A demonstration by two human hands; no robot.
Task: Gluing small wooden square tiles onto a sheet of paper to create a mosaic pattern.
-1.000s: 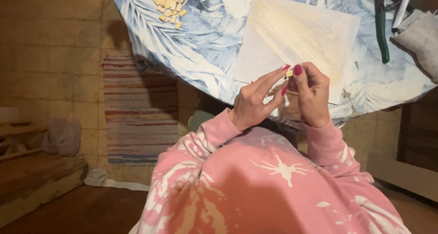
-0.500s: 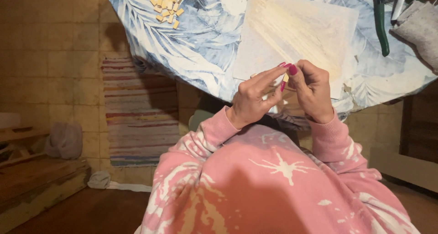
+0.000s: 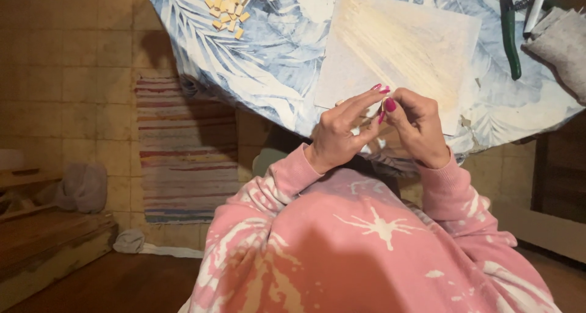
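Both hands have risen slightly toward the table edge since a second ago. The left hand and right hand meet fingertip to fingertip, pinching something too small to tell, above the pale square sheet. Small tan tiles lie heaped on the leaf-print cloth.

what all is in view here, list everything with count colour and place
tablecloth: one, blue and white leaf print, over the table at top
square sheet: one, pale cream, on the cloth above the hands
small tiles: a pile, tan, top left of the cloth
pliers: one pair, green handles, top right
grey cloth: one, right edge of the table
striped rug: one, red and pale stripes, on the floor at left
sleeves: pink with white print
left hand, right hand: fingertips pinched together; what they hold is too small to tell
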